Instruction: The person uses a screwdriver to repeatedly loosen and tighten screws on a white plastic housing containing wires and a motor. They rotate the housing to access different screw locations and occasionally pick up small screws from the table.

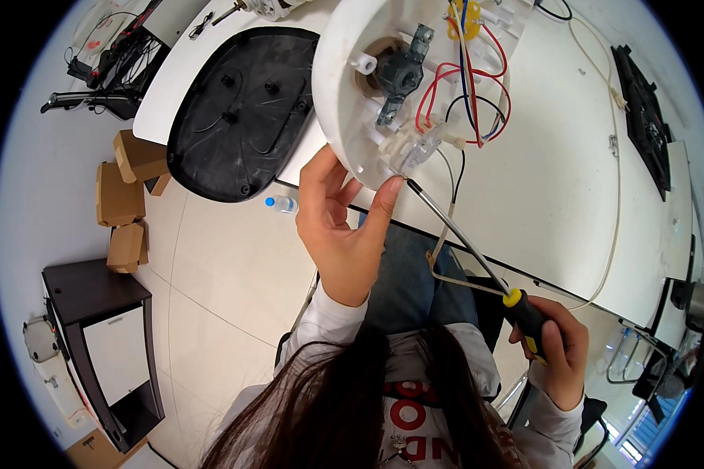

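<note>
A white plastic housing with a grey bracket, red, blue and black wires, and a clear plastic part is at the top centre. My left hand grips its lower edge, the thumb beside a screwdriver tip. My right hand holds the yellow-and-black handle of that screwdriver, whose long metal shaft runs up-left to the housing, just below the clear part. Whether the tip sits on a screw is too small to tell.
A black plastic cover lies on the white table at left. A black panel and cables are at right. Cardboard boxes, a bottle and a dark cabinet stand on the floor at left.
</note>
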`<state>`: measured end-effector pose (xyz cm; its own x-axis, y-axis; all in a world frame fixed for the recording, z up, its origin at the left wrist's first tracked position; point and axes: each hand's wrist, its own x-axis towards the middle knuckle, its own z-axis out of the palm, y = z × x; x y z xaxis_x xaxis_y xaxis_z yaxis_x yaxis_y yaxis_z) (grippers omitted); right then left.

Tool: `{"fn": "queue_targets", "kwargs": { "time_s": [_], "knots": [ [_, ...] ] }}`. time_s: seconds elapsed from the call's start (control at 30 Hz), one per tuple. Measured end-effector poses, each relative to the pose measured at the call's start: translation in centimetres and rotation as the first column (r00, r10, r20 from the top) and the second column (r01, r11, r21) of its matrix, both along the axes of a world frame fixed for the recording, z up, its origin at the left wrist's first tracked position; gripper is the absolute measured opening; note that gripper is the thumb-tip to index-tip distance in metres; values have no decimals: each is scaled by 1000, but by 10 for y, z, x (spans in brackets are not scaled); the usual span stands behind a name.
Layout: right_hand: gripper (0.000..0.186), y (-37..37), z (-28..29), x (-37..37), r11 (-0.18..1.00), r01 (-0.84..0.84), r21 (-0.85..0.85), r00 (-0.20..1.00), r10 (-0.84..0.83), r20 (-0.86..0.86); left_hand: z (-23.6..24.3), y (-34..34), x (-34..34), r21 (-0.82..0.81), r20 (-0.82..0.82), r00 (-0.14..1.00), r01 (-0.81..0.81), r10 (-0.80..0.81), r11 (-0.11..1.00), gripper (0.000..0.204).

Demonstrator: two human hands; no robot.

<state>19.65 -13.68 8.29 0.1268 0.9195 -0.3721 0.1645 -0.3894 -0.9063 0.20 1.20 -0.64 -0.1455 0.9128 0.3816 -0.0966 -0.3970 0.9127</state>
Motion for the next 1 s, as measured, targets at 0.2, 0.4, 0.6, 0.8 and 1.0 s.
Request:
{"fn": "queue_targets", "kwargs": {
  "time_s": [0.2,0.4,0.6,0.8,1.0],
  "knots": [
    [35,-1,-2,1,998,-41,57,984,30,174,1,2,1,11,27,1000,15,-16,1000,50],
    [43,2,2,-6,993,-39,113,962,7,272,1,2,-2,21,18,1000,13,-13,1000,51],
    [40,3,5,-9,981,-63,181,901,-22,434,-1,2,-1,17,0,1000,8,-8,1000,51],
    [43,3,3,-14,934,-197,300,764,-46,643,0,1,-1,2,-9,1000,13,-13,1000,51],
    [45,0,-4,-15,894,-287,344,679,-64,731,-1,2,-1,16,-3,1000,29,-29,999,51]
  ]
}}
